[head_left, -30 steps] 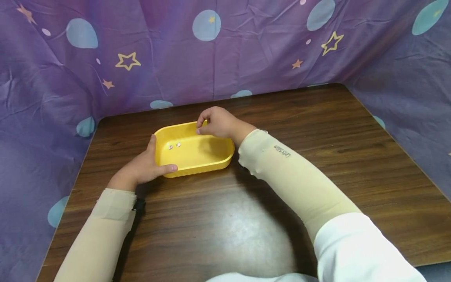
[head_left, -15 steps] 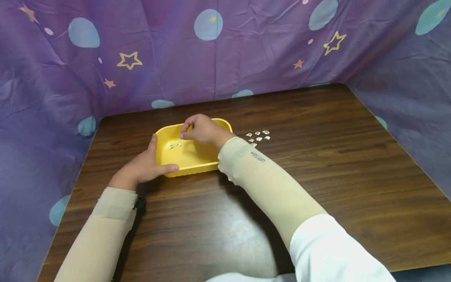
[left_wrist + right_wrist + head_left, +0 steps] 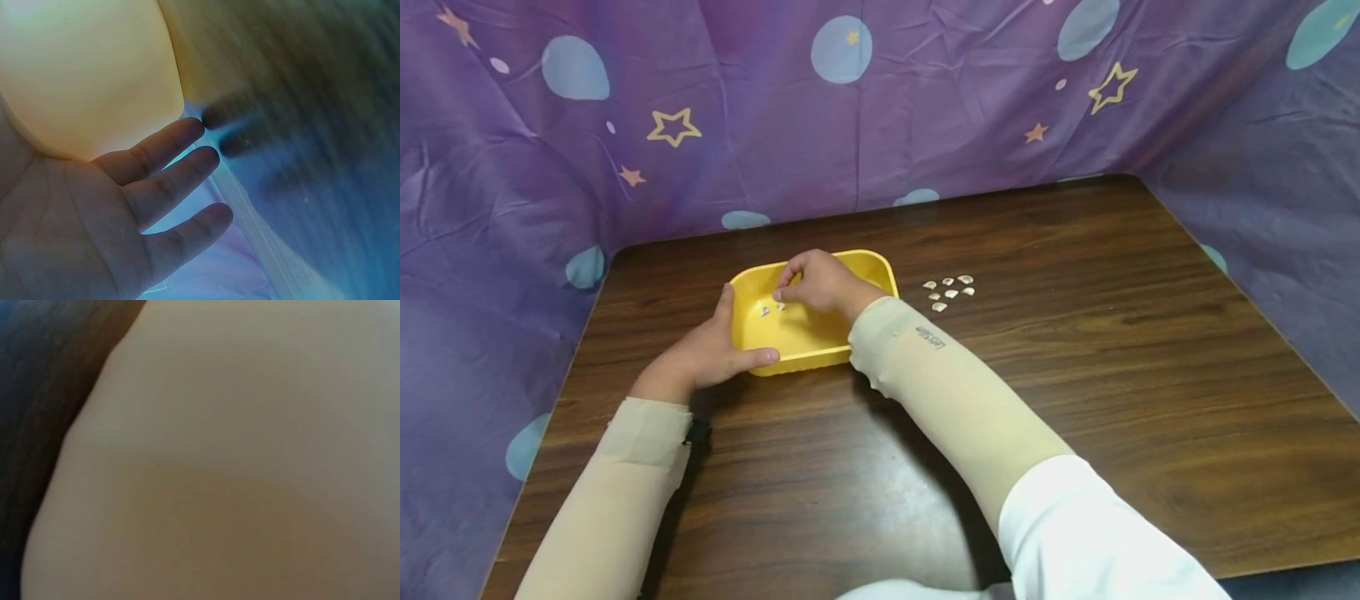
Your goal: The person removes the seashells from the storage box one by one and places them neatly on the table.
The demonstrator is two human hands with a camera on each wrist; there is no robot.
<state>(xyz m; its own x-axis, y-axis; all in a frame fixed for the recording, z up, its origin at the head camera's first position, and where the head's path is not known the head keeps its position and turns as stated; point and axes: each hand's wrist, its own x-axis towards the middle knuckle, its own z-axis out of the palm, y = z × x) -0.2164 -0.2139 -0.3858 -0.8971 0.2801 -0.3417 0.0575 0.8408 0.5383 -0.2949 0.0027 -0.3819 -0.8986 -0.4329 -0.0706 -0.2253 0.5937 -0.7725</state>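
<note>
A yellow oval tray [image 3: 790, 337] sits on the wooden table, with two small pale pieces that look like seashells [image 3: 765, 312] in its left part. My left hand [image 3: 703, 354] rests against the tray's left end, its thumb over the front rim. In the left wrist view the left fingers [image 3: 172, 187] are straight and apart beside the tray wall. My right hand [image 3: 820, 282] reaches inside the tray, thumb and index tips close together just above the right-hand shell [image 3: 781, 307]. Whether anything is between those tips is hidden. A blurred pale surface fills most of the right wrist view.
Several more small seashells [image 3: 951, 293] lie in loose rows on the table right of the tray. The brown wooden table [image 3: 1112, 350] stretches away to the right. A purple curtain [image 3: 760, 133] with stars hangs behind its back edge.
My right hand has moved left and down into the tray, from its back right part to the shells. The shells on the table came into view from behind the arm. My left hand stays.
</note>
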